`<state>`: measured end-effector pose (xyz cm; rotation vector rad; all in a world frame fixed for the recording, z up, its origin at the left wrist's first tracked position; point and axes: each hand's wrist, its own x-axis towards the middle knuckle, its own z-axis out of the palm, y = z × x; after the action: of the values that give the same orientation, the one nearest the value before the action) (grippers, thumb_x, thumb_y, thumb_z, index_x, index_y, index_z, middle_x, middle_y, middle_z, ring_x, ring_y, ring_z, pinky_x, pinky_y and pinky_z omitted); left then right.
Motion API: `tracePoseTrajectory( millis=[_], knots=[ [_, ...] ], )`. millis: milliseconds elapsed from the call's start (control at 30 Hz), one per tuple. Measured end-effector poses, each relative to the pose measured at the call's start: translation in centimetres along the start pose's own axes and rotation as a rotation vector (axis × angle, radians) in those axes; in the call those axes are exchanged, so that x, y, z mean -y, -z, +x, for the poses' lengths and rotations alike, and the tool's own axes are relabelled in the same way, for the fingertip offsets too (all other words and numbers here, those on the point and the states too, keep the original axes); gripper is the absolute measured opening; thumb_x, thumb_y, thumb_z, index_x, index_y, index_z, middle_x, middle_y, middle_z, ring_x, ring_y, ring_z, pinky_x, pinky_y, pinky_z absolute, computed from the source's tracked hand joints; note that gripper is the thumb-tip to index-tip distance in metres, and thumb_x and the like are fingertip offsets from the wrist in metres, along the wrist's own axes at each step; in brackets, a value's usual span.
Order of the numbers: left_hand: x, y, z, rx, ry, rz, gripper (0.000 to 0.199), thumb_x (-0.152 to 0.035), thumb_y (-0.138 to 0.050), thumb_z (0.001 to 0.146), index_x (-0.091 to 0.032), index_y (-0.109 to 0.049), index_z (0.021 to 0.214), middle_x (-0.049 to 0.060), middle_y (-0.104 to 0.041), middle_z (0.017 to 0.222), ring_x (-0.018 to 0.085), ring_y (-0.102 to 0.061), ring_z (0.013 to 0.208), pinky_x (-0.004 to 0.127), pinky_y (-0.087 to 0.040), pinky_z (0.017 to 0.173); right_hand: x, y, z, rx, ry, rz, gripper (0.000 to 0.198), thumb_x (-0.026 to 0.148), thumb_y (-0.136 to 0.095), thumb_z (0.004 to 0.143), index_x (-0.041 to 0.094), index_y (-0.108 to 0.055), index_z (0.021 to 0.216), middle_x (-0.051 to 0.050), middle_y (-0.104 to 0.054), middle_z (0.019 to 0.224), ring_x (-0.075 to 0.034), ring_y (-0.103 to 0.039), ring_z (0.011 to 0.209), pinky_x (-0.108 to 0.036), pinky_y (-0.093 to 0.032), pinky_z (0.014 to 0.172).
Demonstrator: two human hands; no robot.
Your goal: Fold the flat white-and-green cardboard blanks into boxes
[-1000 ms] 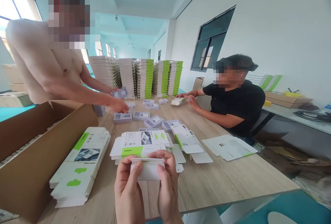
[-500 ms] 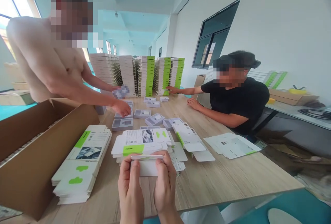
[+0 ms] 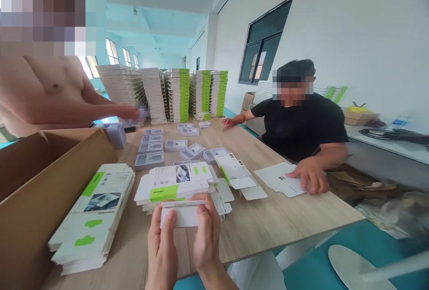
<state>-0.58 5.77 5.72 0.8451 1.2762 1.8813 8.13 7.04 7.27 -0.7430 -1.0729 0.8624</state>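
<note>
Just above the table's near edge, a white box point(image 3: 182, 218) is held between my two hands, one at each side. My left hand point(image 3: 163, 243) is closed round its left end, thumb on the near face. On the right end, my right hand point(image 3: 207, 238) grips it the same way. The top edge of the box shows a narrow folded flap, and its far side is hidden. Right behind it lies a pile of flat printed cartons point(image 3: 187, 180) with green and white panels.
A bundle of flat cartons point(image 3: 97, 205) and a big cardboard box point(image 3: 50, 178) stand left. Several plastic trays point(image 3: 149, 159) lie behind the pile. Tall box stacks point(image 3: 174, 95) rise at the back. A co-worker's hand point(image 3: 311, 176) rests on a flat carton point(image 3: 276, 176) at right.
My view has swung slightly right. The right co-worker's one hand has come down onto the flat carton. The left co-worker's hand has moved off the trays. My hands still grip the box.
</note>
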Motion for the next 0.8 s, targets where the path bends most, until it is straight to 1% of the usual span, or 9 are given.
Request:
tracePoseTrajectory(
  millis=[100, 233, 300, 367, 467, 533, 600, 700, 800],
  knots=[
    [0.2, -0.1, 0.0, 0.073, 0.106, -0.059, 0.059, -0.069, -0.080, 0.079, -0.020, -0.080, 0.111, 0.009, -0.085, 0.107, 0.029, -0.079, 0.100, 0.031, -0.065, 0.082, -0.3, -0.3, 0.2, -0.004, 0.009, 0.015, 0.024, 0.036, -0.045, 0.101, 0.026, -0.063, 0.087, -0.003, -0.077, 0.081, -0.022, -0.072, 0.071, -0.032, -0.061, 0.069],
    [0.0, -0.3, -0.1, 0.051, 0.042, -0.061, 0.053, -0.065, -0.077, 0.085, -0.020, -0.078, 0.113, 0.008, -0.084, 0.108, 0.026, -0.080, 0.098, 0.028, -0.064, 0.081, -0.7, -0.3, 0.3, 0.001, 0.036, 0.018, 0.025, 0.034, -0.045, 0.101, 0.026, -0.064, 0.089, -0.002, -0.079, 0.083, -0.021, -0.073, 0.072, -0.031, -0.059, 0.067],
    [0.0, -0.3, -0.1, 0.060, -0.014, -0.023, 0.048, -0.064, -0.074, 0.089, -0.020, -0.077, 0.109, 0.006, -0.084, 0.103, 0.025, -0.079, 0.093, 0.027, -0.063, 0.078, -0.8, -0.1, 0.1, -0.006, 0.060, 0.011, 0.022, 0.037, -0.049, 0.099, 0.026, -0.066, 0.090, -0.002, -0.078, 0.086, -0.022, -0.072, 0.076, -0.032, -0.058, 0.070],
    [0.0, -0.2, -0.2, 0.072, -0.050, 0.025, 0.043, -0.063, -0.069, 0.092, -0.021, -0.077, 0.101, 0.004, -0.082, 0.092, 0.022, -0.077, 0.082, 0.026, -0.062, 0.070, -0.8, 0.0, -0.2, -0.012, 0.069, 0.006, 0.019, 0.041, -0.056, 0.095, 0.026, -0.067, 0.092, -0.003, -0.077, 0.088, -0.023, -0.071, 0.080, -0.033, -0.057, 0.073],
    [0.4, 0.1, -0.1, 0.084, -0.077, 0.043, 0.048, -0.067, -0.058, 0.097, -0.023, -0.074, 0.089, 0.004, -0.078, 0.083, 0.021, -0.070, 0.069, 0.029, -0.059, 0.062, -0.6, 0.1, -0.8, -0.020, 0.015, 0.006, 0.017, 0.041, -0.057, 0.095, 0.026, -0.066, 0.095, -0.002, -0.076, 0.087, -0.023, -0.069, 0.078, -0.034, -0.055, 0.073],
    [0.8, 0.3, -0.2, 0.114, -0.098, 0.041, 0.050, -0.069, -0.056, 0.098, -0.022, -0.074, 0.094, 0.007, -0.079, 0.089, 0.023, -0.072, 0.077, 0.033, -0.061, 0.069, -0.4, 0.0, -0.8, -0.031, -0.043, 0.013, 0.018, 0.038, -0.052, 0.099, 0.026, -0.064, 0.093, -0.002, -0.077, 0.086, -0.023, -0.069, 0.077, -0.033, -0.055, 0.072],
    [1.3, 0.4, -0.2, 0.173, -0.113, 0.046, 0.048, -0.067, -0.064, 0.095, -0.021, -0.073, 0.103, 0.010, -0.080, 0.096, 0.025, -0.075, 0.085, 0.035, -0.063, 0.077, -0.2, 0.0, -0.5, -0.038, -0.092, 0.027, 0.021, 0.036, -0.049, 0.098, 0.026, -0.064, 0.087, -0.004, -0.078, 0.085, -0.024, -0.070, 0.078, -0.034, -0.055, 0.072],
    [1.7, 0.7, 0.1, 0.246, -0.145, 0.065, 0.048, -0.064, -0.074, 0.089, -0.020, -0.069, 0.109, 0.010, -0.081, 0.099, 0.025, -0.077, 0.086, 0.035, -0.063, 0.079, 0.6, 0.1, 0.6, -0.031, -0.153, 0.063, 0.024, 0.032, -0.048, 0.092, 0.025, -0.067, 0.079, -0.005, -0.078, 0.083, -0.024, -0.069, 0.077, -0.033, -0.056, 0.071],
    [1.3, 1.1, 1.0, 0.272, -0.201, 0.092, 0.050, -0.063, -0.076, 0.088, -0.021, -0.066, 0.113, 0.012, -0.080, 0.108, 0.028, -0.077, 0.096, 0.036, -0.061, 0.084, 2.2, 0.4, 1.8, 0.004, -0.205, 0.113, 0.027, 0.033, -0.049, 0.088, 0.024, -0.073, 0.078, -0.006, -0.078, 0.082, -0.027, -0.071, 0.079, -0.035, -0.058, 0.069]
  ],
)
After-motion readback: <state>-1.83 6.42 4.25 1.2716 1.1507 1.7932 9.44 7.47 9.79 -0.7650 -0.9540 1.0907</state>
